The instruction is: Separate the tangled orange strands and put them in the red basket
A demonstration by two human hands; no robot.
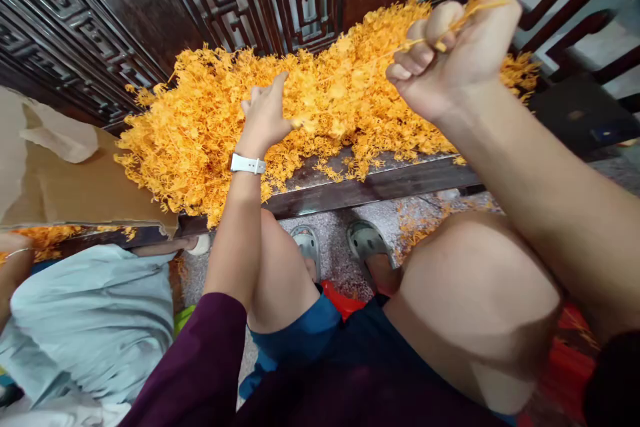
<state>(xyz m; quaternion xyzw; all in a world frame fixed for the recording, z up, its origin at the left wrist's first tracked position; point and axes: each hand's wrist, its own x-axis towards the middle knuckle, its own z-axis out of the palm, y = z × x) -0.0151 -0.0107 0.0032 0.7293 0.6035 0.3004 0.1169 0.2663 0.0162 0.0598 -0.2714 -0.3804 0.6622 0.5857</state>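
A large heap of orange, frilly plastic-looking pieces (200, 127) covers the dark wooden bench. My left hand (266, 113), with a white watch band (247, 164) on its wrist, reaches over the middle of this heap. Its fingers are spread, the thumb close to a few orange bits; whether it touches a thin strand there I cannot tell. Raised at the upper right, my right hand (463, 47) is closed round thin orange strands (483, 5). Their upper end runs past the top edge of the picture. A faint strand seems to stretch from this fist toward my left hand.
Behind the heap stands a carved dark wooden backrest (145, 7). A cardboard piece (85, 180) lies at the left, beside another person in a light blue garment (95, 320). The bench edge (380, 188) runs before my knees. Orange scraps (423, 223) litter the speckled floor. A black box (583, 110) sits at right.
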